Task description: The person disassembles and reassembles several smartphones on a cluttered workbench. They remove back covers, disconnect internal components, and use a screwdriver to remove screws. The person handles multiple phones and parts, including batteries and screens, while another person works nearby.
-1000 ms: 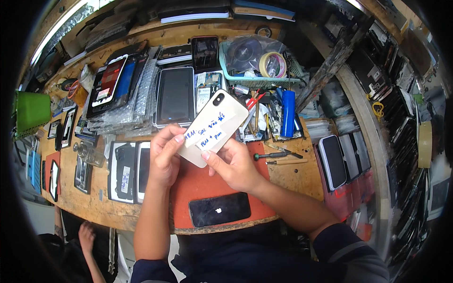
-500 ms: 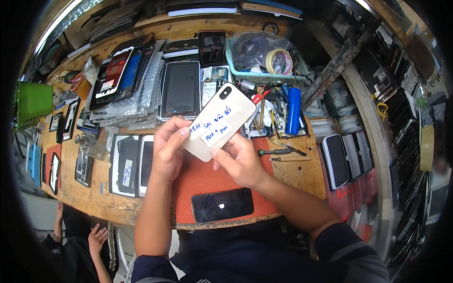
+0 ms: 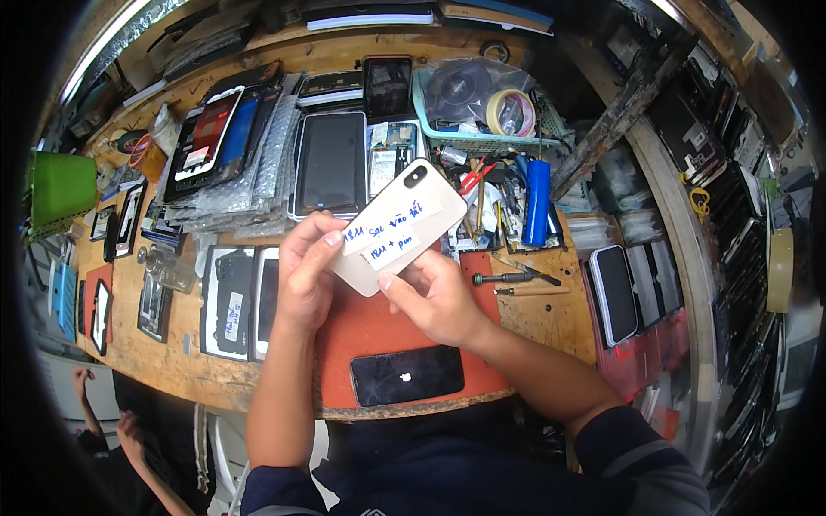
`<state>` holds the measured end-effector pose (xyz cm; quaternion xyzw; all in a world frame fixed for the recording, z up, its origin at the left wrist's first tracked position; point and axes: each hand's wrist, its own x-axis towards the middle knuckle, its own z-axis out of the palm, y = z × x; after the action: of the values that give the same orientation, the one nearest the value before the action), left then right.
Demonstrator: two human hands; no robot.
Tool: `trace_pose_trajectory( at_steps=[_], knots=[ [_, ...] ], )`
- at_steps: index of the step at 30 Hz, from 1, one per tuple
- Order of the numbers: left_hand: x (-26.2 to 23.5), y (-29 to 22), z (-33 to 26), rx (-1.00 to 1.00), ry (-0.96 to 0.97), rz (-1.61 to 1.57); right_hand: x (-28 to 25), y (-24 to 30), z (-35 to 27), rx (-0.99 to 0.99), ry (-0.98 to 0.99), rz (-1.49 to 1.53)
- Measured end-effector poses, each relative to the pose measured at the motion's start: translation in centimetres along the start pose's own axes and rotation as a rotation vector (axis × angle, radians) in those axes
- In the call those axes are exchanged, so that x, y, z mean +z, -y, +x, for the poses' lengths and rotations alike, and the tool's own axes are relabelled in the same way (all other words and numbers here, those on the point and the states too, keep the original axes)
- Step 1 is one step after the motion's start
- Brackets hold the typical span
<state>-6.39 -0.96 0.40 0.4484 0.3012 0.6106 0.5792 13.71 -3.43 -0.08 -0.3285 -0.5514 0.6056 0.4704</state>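
Between my two hands a white smartphone (image 3: 443, 194) is held back side up, tilted toward the upper right, its dark camera bump at the top. Two strips of white tape with blue handwriting (image 3: 397, 244) are stuck across its back. My left hand (image 3: 311, 258) pinches the lower left edge, thumb on top. My right hand (image 3: 434, 297) grips the lower right edge, its thumb pressing near the bottom corner. Below them, a black smartphone (image 3: 406, 377) lies face up on the red mat (image 3: 344, 335), its screen lit with a small white logo.
A screwdriver (image 3: 508, 278) and tweezers (image 3: 533, 273) lie right of the mat. Behind are tools, a blue cylinder (image 3: 537, 203), a teal basket (image 3: 482, 143) and a tablet (image 3: 330, 163). Bubble-wrapped parts (image 3: 258, 189) stack at left. Another person's hand (image 3: 131, 434) shows lower left.
The white phone has tipped slightly clockwise, its top end a little lower, still in both my hands. At lower left, the other person's hands have moved up and to the left.
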Motion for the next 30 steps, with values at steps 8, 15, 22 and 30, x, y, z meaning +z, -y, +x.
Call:
trace_pose_trajectory(
  at_steps=[8, 15, 22, 30],
  knots=[
    [0.0, 0.0, 0.0, -0.035, -0.022, -0.022, -0.1, 0.2, 0.3, 0.026, 0.054, 0.088],
    [0.4, -0.2, 0.0, -0.022, 0.03, 0.031, -0.4, 0.0, 0.5, 0.128, 0.087, 0.097],
    [1.6, 0.1, -0.5, -0.017, 0.049, 0.295, -0.4, -0.1, 0.5, 0.112, 0.047, 0.102],
    [1.4, 0.2, -0.5, -0.009, 0.05, 0.326, -0.5, -0.1, 0.4, 0.085, 0.049, 0.127]
  ],
)
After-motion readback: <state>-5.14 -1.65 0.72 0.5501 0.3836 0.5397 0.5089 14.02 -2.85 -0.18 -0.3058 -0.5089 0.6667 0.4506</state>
